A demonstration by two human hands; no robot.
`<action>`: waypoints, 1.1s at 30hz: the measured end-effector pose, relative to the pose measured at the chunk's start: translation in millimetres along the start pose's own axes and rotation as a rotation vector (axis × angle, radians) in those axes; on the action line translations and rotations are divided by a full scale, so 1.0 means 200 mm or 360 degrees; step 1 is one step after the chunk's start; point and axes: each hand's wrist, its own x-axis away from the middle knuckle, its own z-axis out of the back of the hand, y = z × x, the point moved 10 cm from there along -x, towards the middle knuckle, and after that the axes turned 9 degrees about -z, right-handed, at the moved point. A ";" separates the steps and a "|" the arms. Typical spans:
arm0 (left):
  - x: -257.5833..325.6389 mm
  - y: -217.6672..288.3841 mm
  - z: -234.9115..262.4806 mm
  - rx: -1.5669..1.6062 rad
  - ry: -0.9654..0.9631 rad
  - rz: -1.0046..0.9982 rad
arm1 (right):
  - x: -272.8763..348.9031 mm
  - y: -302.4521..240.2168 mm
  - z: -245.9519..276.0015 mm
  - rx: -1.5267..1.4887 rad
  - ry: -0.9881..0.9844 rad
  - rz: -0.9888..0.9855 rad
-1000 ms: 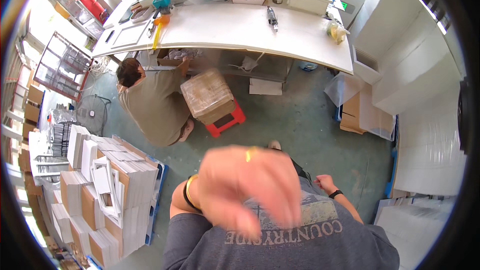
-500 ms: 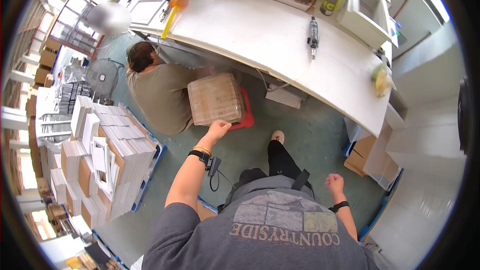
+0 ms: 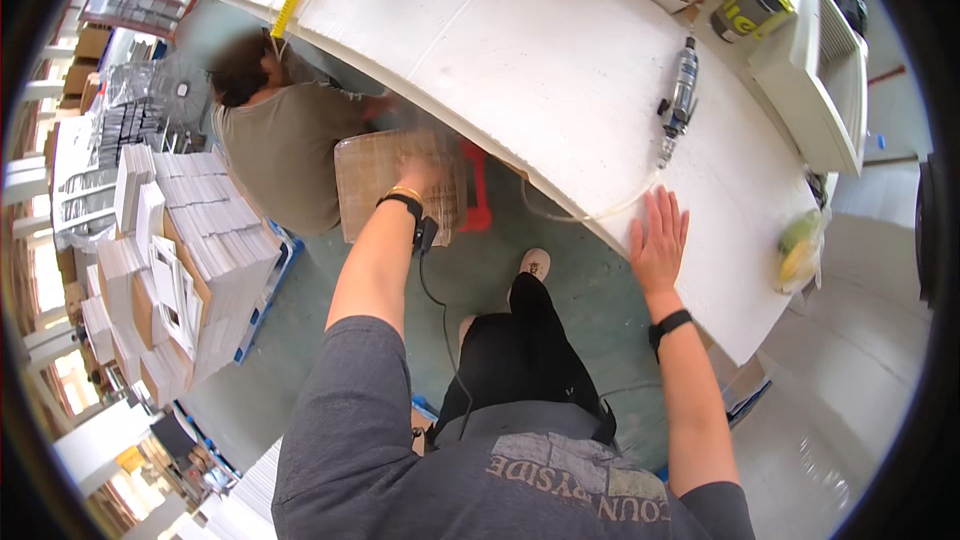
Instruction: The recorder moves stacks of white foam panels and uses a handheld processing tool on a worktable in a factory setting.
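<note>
My left hand (image 3: 425, 174) is over the top of a taped brown cardboard box (image 3: 372, 185), near its right side. Motion blur smears its fingers, and whether it touches the box cannot be made out. The box sits low beside the worktable, with a red plastic stool or stand (image 3: 478, 188) showing at its right. My right hand (image 3: 658, 245) lies flat on the front edge of the white worktable (image 3: 500, 50), fingers stretched out and nothing held. Just beyond its fingertips is a grey handheld air tool (image 3: 682, 90) with a pale hose.
A co-worker (image 3: 285, 150) crouches left of the box, one arm reaching under the table. Stacked white panels (image 3: 215, 230) stand on a blue pallet at the left. A dark bottle (image 3: 752, 8), a white drawer-like box (image 3: 815, 65) and a bagged yellow-green item (image 3: 800, 250) are on the table.
My left hand has moved from the box's near edge to over its top. My right hand has risen from beside my body onto the table edge, its fingers now spread. The view has shifted.
</note>
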 end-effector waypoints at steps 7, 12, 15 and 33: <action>-0.38 -0.22 -0.05 -0.0305 0.0028 0.0237 | -0.03 -0.02 -0.07 -0.0014 -0.0085 0.0030; -0.29 -0.28 -0.01 -0.0304 0.0230 0.0484 | -0.04 -0.07 -0.08 -0.0044 -0.0130 0.0061; -0.08 -0.06 -0.10 -0.0044 0.0218 0.0431 | -0.03 -0.04 -0.09 -0.0009 -0.0120 0.0042; 0.68 0.29 -0.54 -0.0227 -0.0116 -0.0252 | -0.01 -0.05 -0.10 0.0080 -0.0072 0.0034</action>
